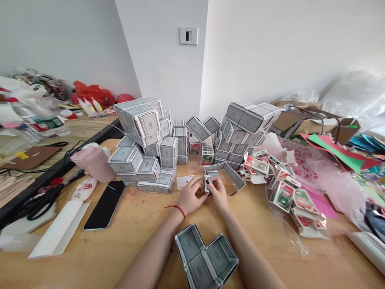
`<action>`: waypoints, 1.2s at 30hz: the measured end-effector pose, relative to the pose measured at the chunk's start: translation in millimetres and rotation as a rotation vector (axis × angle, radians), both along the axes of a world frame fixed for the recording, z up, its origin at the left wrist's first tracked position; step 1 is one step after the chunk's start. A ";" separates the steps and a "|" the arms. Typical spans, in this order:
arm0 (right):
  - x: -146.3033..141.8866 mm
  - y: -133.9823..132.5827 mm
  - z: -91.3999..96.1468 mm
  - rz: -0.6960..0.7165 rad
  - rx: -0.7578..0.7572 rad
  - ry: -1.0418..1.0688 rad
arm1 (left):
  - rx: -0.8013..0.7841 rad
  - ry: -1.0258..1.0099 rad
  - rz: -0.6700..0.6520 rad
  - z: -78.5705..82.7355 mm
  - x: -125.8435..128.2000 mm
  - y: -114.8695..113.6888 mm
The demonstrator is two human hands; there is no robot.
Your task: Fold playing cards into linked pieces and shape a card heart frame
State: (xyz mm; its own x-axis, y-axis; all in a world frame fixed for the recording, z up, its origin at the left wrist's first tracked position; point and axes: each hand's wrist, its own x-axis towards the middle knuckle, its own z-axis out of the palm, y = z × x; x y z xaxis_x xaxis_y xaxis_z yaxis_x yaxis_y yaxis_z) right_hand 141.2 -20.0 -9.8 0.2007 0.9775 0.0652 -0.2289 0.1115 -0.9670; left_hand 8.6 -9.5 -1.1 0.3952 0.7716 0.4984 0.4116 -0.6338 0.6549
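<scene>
My left hand (pixel 191 196) and my right hand (pixel 218 193) meet above the table, both with fingers pinched on a small playing card (pixel 207 184) held on edge. It looks folded, though the fingers cover part of it. A red-diamond card (pixel 183 181) lies face up just left of my fingers. Right behind my right hand is an open frame of joined cards (pixel 236 179). Between my forearms sits an L-shaped open box made of grey-backed cards (pixel 200 257). Card blocks are stacked at the left (pixel 147 160) and the right (pixel 243 132).
A phone (pixel 105 205), a pink cup (pixel 94 162) and black scissors (pixel 45 202) lie to the left. Card boxes (pixel 282 194) and plastic bags (pixel 327 160) crowd the right. Two joined card blocks (pixel 203 127) rest between the stacks, before the wall (pixel 168 60).
</scene>
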 end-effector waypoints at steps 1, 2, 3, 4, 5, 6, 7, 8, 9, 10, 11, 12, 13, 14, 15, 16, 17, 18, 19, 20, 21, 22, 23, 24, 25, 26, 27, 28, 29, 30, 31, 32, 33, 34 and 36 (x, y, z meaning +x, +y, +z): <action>0.1 0.7 -1.4 -0.012 -0.011 0.027 | -0.025 -0.017 0.025 -0.8 0.4 0.5; 0.4 1.3 -2.7 -0.020 -0.023 0.053 | -0.058 -0.038 0.053 -1.5 0.8 0.9; 0.8 1.7 -3.7 -0.022 -0.038 0.075 | -0.093 -0.057 0.078 -1.8 1.1 1.4; 1.2 1.9 -4.4 -0.018 -0.054 0.091 | -0.122 -0.069 0.098 -2.0 1.2 1.9; 1.7 1.9 -4.7 -0.009 -0.068 0.097 | -0.137 -0.073 0.110 -1.8 1.3 2.3; 2.1 1.8 -4.6 0.001 -0.077 0.092 | -0.135 -0.069 0.112 -1.5 1.2 2.8; 2.5 1.5 -4.2 0.009 -0.080 0.078 | -0.116 -0.058 0.104 -1.0 1.1 3.2; 2.7 1.3 -3.7 0.018 -0.076 0.059 | -0.091 -0.048 0.091 -0.4 1.1 3.5; 2.7 1.0 -3.0 0.025 -0.069 0.039 | -0.065 -0.041 0.076 0.2 1.0 3.7; 2.7 0.8 -2.5 0.031 -0.060 0.020 | -0.045 -0.037 0.065 0.7 1.0 3.9; 2.5 0.8 -2.0 0.034 -0.054 0.005 | -0.033 -0.035 0.057 1.1 1.0 3.9; 2.3 0.9 -1.7 0.035 -0.050 -0.004 | -0.026 -0.035 0.054 1.5 1.0 3.9; 2.2 1.1 -1.6 0.035 -0.050 -0.008 | -0.020 -0.037 0.055 1.7 0.9 3.8; 2.1 1.4 -1.7 0.034 -0.051 -0.011 | -0.014 -0.038 0.056 1.9 0.8 3.7; 2.2 1.7 -2.0 0.031 -0.053 -0.012 | -0.008 -0.037 0.056 1.9 0.7 3.7; 2.3 2.0 -2.3 0.027 -0.057 -0.013 | -0.001 -0.035 0.055 1.9 0.4 3.6; 2.5 2.4 -2.7 0.020 -0.060 -0.014 | 0.005 -0.030 0.052 1.8 0.1 3.5; 2.7 2.6 -3.2 0.012 -0.061 -0.015 | 0.009 -0.024 0.048 1.6 -0.3 3.4; 2.8 2.8 -3.5 0.005 -0.059 -0.016 | 0.010 -0.016 0.042 1.3 -0.7 3.4; 3.0 2.9 -3.7 0.001 -0.055 -0.017 | 0.010 -0.009 0.035 0.9 -1.1 3.3; 3.0 2.8 -3.7 0.001 -0.051 -0.018 | 0.011 -0.005 0.031 0.4 -1.5 3.2; 3.0 2.7 -3.5 0.005 -0.048 -0.020 | 0.011 -0.003 0.029 -0.2 -1.8 3.0; 3.0 2.4 -3.1 0.008 -0.046 -0.022 | 0.009 -0.002 0.029 -0.8 -2.0 2.8; 2.9 2.1 -2.4 0.007 -0.045 -0.022 | 0.006 -0.002 0.031 -1.4 -2.2 2.6; 2.9 1.8 -1.7 0.004 -0.042 -0.023 | -0.001 -0.001 0.034 -1.9 -2.3 2.4; 2.8 1.5 -0.9 -0.001 -0.038 -0.022 | -0.012 -0.001 0.036 -2.5 -2.3 2.3; 2.8 1.3 -0.3 -0.005 -0.035 -0.022 | -0.027 -0.002 0.037 -3.1 -2.2 2.3; 2.8 1.1 0.2 -0.004 -0.035 -0.022 | -0.042 -0.005 0.039 -3.6 -2.1 2.3; 2.8 1.1 0.5 0.002 -0.037 -0.023 | -0.052 -0.010 0.042 -4.2 -1.9 2.4; 2.8 1.1 0.5 0.012 -0.042 -0.024 | -0.057 -0.016 0.048 -4.7 -1.6 2.6; 2.7 1.3 0.3 0.021 -0.048 -0.023 | -0.054 -0.020 0.054 -5.2 -1.4 2.8; 2.7 1.4 -0.1 0.031 -0.053 -0.020 | -0.044 -0.021 0.060 -5.6 -1.1 3.0; 2.6 1.5 -0.5 0.040 -0.056 -0.017 | -0.031 -0.019 0.065 -6.1 -0.9 3.2; 2.5 1.7 -1.0 0.049 -0.056 -0.013 | -0.020 -0.016 0.069 -6.5 -0.6 3.3; 2.2 1.8 -1.6 0.065 -0.052 -0.011 | -0.007 -0.009 0.075 -7.4 -0.1 3.6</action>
